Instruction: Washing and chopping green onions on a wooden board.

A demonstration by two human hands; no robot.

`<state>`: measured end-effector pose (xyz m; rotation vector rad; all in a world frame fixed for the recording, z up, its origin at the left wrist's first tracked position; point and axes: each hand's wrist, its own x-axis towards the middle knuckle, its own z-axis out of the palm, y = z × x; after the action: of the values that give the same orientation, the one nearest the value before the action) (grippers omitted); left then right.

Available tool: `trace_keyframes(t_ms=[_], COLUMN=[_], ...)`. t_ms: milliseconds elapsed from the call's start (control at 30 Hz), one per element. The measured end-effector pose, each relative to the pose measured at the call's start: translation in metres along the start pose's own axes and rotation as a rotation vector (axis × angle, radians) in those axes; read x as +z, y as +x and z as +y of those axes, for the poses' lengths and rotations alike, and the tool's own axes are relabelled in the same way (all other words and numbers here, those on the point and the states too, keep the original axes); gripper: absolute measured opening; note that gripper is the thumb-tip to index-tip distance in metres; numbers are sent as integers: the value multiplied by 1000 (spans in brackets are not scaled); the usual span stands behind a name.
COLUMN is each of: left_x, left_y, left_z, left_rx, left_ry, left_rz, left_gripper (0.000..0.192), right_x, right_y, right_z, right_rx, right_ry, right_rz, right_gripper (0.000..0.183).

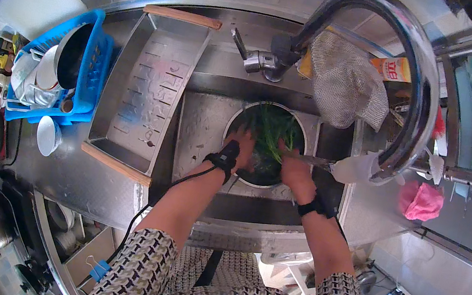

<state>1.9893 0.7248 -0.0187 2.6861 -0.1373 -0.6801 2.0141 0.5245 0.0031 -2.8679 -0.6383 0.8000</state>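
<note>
A round metal basin (304, 135) stands in the stainless steel sink (199, 151), with green leafy stems (268, 127) in water inside it. Over the basin's left side is my left hand (242, 148), its fingers spread beside the greens; their tips are hard to see. My right hand (294, 167) is closed around the lower ends of a bunch of stems at the basin's right rim. Water runs from the faucet's pale spout end (354, 167), just right of my right hand. Both wrists wear black straps.
The curved chrome faucet (424, 84) arches over the right side. Left of the basin lies a slotted metal tray (148, 88) with wooden handles. Beyond it are a blue basket (96, 44) of dishes and a white bowl (48, 136). A mesh cloth (342, 76) and pink cloth (422, 201) are at right.
</note>
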Motion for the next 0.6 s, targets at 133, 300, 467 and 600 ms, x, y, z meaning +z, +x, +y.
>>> trace_keyframes(t_ms=[133, 300, 467, 600], left_x=[22, 6, -31, -27], left_y=[6, -16, -31, -21], left_z=[1, -7, 9, 2], left_rx=[191, 174, 135, 107], left_ry=[415, -4, -286, -180], left_rz=[-231, -207, 313, 281], left_gripper=[61, 29, 53, 108], right_x=[-2, -33, -37, -40], right_y=[2, -8, -26, -4], right_z=[5, 35, 80, 17], right_rx=[-175, -300, 26, -28], right_ry=[38, 274, 954, 1119], right_rz=[-119, -701, -509, -157], right_gripper=[83, 69, 67, 80])
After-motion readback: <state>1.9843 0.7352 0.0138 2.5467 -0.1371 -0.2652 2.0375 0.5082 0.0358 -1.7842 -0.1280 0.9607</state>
